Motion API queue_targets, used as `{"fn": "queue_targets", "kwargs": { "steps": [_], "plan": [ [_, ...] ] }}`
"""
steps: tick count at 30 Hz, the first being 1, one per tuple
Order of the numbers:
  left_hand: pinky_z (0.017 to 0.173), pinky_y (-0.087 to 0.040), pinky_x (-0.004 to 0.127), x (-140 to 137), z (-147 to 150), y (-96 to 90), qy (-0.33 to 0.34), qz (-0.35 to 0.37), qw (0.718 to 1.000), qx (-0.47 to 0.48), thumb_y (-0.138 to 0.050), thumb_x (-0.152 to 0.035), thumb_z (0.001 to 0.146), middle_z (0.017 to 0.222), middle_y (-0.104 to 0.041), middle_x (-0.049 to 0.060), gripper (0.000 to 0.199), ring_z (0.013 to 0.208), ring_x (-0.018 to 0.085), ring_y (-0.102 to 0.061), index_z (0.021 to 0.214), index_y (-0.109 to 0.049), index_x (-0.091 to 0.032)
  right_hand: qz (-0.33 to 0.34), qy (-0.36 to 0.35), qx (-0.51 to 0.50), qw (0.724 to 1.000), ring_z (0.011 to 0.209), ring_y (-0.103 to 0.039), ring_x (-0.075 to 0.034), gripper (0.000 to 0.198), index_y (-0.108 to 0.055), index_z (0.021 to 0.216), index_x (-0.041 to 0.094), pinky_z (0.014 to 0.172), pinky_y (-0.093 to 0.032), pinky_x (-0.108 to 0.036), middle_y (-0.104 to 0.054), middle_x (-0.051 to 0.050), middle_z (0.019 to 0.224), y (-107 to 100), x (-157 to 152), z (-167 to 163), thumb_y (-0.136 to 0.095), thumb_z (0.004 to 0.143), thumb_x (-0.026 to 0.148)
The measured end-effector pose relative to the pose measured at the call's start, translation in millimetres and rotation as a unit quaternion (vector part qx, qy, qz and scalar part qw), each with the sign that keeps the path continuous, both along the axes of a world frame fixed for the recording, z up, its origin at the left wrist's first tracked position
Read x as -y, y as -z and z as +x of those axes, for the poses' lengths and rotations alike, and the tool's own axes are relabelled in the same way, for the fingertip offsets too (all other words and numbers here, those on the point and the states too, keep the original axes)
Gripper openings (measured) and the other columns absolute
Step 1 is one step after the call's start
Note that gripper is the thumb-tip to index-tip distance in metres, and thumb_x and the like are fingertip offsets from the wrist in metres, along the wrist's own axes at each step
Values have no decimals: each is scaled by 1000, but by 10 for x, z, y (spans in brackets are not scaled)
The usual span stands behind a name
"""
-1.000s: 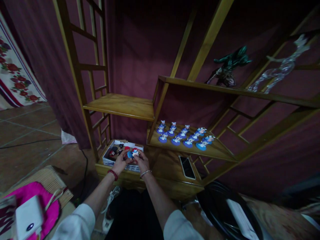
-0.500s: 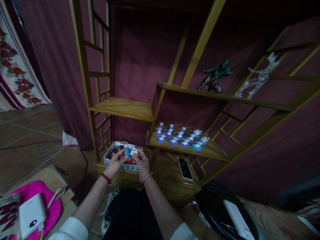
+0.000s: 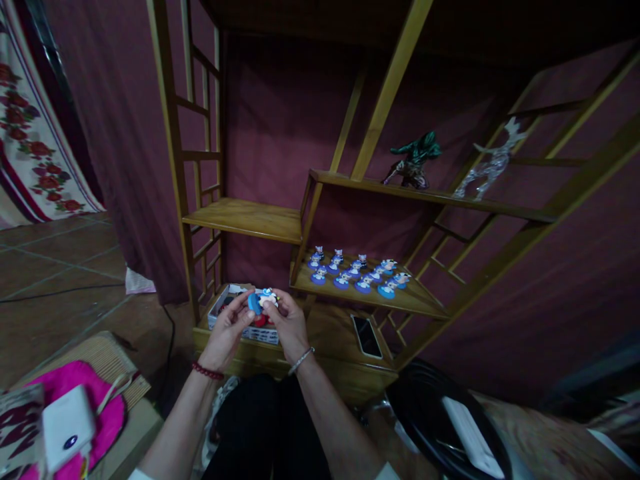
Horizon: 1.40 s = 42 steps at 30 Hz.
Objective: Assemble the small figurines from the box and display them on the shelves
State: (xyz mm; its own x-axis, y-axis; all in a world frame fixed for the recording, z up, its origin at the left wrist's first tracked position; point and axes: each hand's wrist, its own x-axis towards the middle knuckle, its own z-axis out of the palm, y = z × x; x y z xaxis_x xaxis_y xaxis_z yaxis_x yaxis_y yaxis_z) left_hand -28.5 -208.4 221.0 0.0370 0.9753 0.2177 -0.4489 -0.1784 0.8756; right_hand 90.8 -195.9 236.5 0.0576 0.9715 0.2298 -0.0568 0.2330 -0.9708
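With the fingers of my left hand (image 3: pixel 227 335) pinching a blue base (image 3: pixel 254 304) and those of my right hand (image 3: pixel 291 327) closed on the pale body, I hold a small figurine (image 3: pixel 268 299) tipped sideways above a white box (image 3: pixel 262 335) — base to the left, body to the right. I cannot tell how firmly base and body join, since my fingertips partly cover both. Pulling or twisting unevenly could part them, I judge, and a slack pinch on something so small could let it slip, probably onto the red piece (image 3: pixel 260 321) beneath or against the box's edge. To the right, the grouped figurines (image 3: pixel 341 281) stand close together on their shelf (image 3: pixel 420 298) — a careless sweep of my right hand could topple several, perhaps down towards the phone (image 3: pixel 367 335).
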Motion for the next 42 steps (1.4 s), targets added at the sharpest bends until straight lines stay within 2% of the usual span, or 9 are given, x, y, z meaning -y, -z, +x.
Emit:
{"fn": "queue_targets", "kwargs": {
  "steps": [7,16,21,31,36,42],
  "plan": [
    [83,-43,32,95,109,-71,-15,-11,1000,15,-66,-30,64,114,-56,9,50,104,22,-50,111,-53,-17,56,-9,44,997,75,-60,-15,30,-58,97,20,71,-49,-27,-65,0,85,-43,38,117,-58,69,33],
    [79,-44,29,123,154,-84,-17,-23,999,28,-66,-28,65,109,-58,8,47,96,19,-54,109,-54,-17,53,1,64,997,73,-60,-14,30,-60,96,21,67,-49,-24,-66,1,84,-102,60,167,-60,68,31],
    [82,-43,30,166,178,-115,-5,-29,999,19,-66,-28,65,111,-57,8,46,99,20,-53,108,-55,-17,58,-24,62,996,75,-60,-14,28,-61,95,20,69,-49,-24,-65,1,85,-191,127,230,-60,68,30],
    [81,-43,24,255,295,-163,21,-60,993,104,-65,-23,67,102,-61,4,33,93,15,-55,100,-60,-18,81,-35,99,991,81,-58,-14,28,-61,97,21,73,-47,-24,-64,0,91,-312,208,389,-58,71,29],
    [76,-45,21,274,306,-180,21,-73,990,115,-64,-21,69,97,-62,3,28,86,12,-57,97,-61,-18,65,-61,111,990,75,-58,-13,29,-61,98,21,68,-47,-23,-64,0,87,-342,205,433,-59,70,28],
    [70,-47,22,273,314,-192,10,-77,991,110,-64,-21,68,94,-62,3,29,78,11,-57,97,-60,-16,61,-50,104,991,77,-58,-13,35,-58,104,21,71,-47,-25,-63,-1,89,-341,189,441,-59,69,26]
  ]
}}
